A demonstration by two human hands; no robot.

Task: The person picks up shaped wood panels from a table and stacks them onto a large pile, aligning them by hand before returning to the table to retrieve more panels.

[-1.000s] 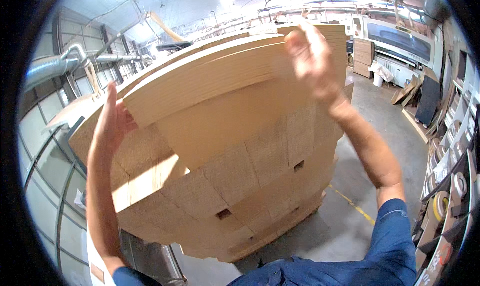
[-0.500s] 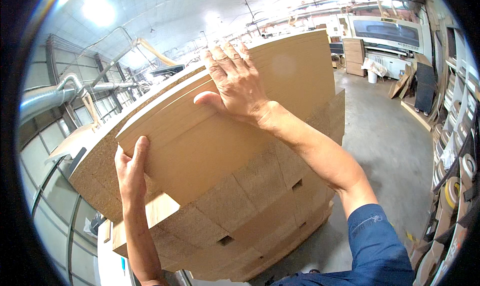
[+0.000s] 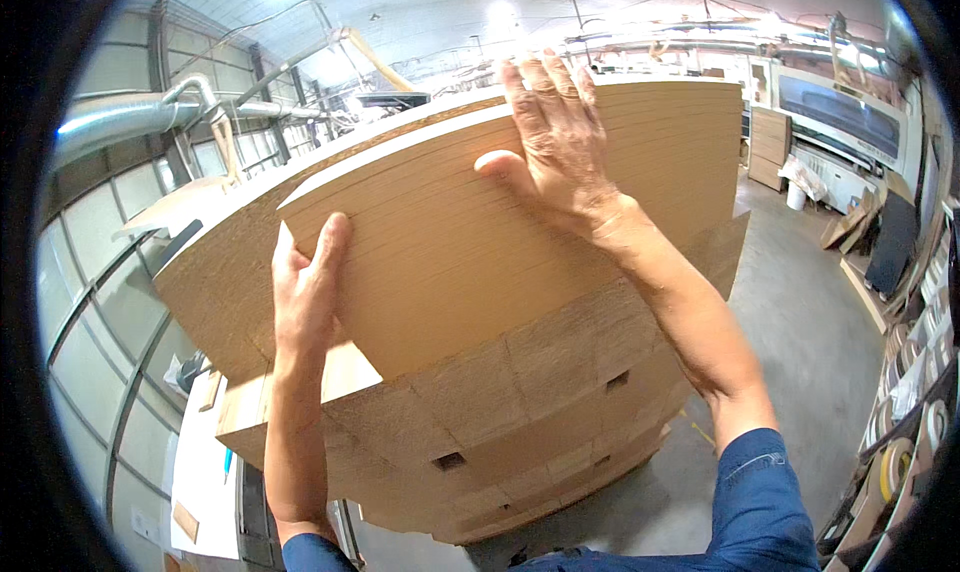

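A thick stack of thin brown boards (image 3: 450, 242) with pale upper faces lies on larger piled boards, its layered edges facing me. At its near left corner is my left hand (image 3: 305, 282), thumb stretched along the front edges and the other fingers round the left end, partly hidden. My right hand (image 3: 560, 137) lies flat against the front edges farther right. Its fingers are stretched upward past the top edge, and its thumb points left. Neither hand is closed round a board.
Larger board blocks (image 3: 500, 392) with dark square holes form the pile underneath. At the left stands a white-topped table (image 3: 205, 482). Rolls of edge banding (image 3: 895, 467) fill a rack at the right; a large white machine (image 3: 840, 122) stands far right, beyond grey floor (image 3: 790, 282).
The view has shifted, so the stack appears farther right. Both hands remain against it in much the same places. The stepped line across the stack's front edges now looks more even.
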